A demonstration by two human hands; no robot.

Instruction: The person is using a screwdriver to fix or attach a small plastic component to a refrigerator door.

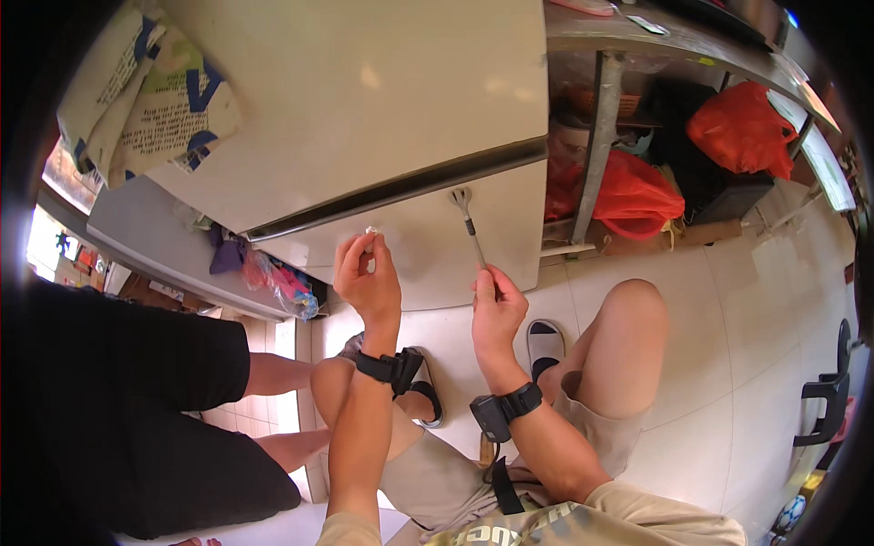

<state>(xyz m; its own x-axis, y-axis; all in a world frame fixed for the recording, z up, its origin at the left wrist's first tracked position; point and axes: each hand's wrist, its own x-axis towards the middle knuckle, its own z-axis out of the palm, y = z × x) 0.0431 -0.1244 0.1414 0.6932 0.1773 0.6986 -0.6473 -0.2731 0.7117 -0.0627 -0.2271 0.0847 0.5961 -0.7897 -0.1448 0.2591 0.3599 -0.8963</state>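
My left hand [368, 278] is raised before the lower door of a pale fridge [401, 250], its thumb and fingers pinched on a small white piece [371, 231], too small to name. To its right, my right hand [498, 305] grips the lower end of a slim, long-handled tool [472, 235]. This tool has a dark collar and a pale, split head, which is at the lower door; whether it touches the surface I cannot tell. Above both hands, a dark slanted gap [401, 189] parts the fridge's upper and lower doors.
On the left stands another person in black shorts [137, 409], close to my left leg. Red plastic bags [642, 196] lie under a metal-legged table [596, 146] on the right. A printed cloth [168, 114] hangs at upper left. A black chair part [824, 400] is far right.
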